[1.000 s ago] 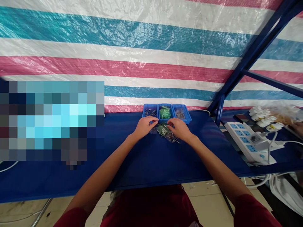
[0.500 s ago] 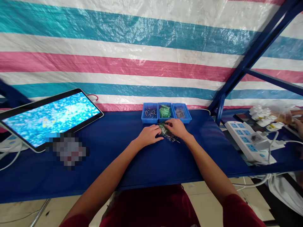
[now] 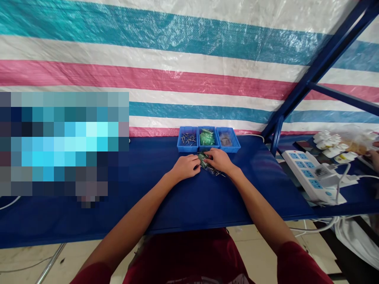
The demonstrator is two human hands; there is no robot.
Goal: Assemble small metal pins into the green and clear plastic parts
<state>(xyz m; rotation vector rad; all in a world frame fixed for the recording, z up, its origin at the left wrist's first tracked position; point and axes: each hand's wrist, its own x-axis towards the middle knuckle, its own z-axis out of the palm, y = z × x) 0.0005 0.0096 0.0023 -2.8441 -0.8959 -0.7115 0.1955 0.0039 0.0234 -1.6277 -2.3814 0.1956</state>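
Note:
My left hand (image 3: pixel 186 166) and my right hand (image 3: pixel 218 159) meet over a small clear bag (image 3: pixel 208 167) of green parts and metal pins lying on the blue table (image 3: pixel 189 197). Both hands have their fingers curled and pinched on the bag's near end. Just behind them stand three small blue bins side by side: the left bin (image 3: pixel 187 139) with metal pins, the middle bin (image 3: pixel 207 138) with green parts, the right bin (image 3: pixel 227 139) with small dark parts.
A white power strip (image 3: pixel 310 175) with cables lies at the right, white plugs (image 3: pixel 328 142) behind it. Another person's hand (image 3: pixel 373 157) shows at the right edge. A blurred-out screen stands at the left. A striped tarp hangs behind; a blue frame post (image 3: pixel 276 134) rises at right.
My left hand has slid right from the pin bin's front to the bag. Both hands have closed in on the bag, now bunched smaller between them.

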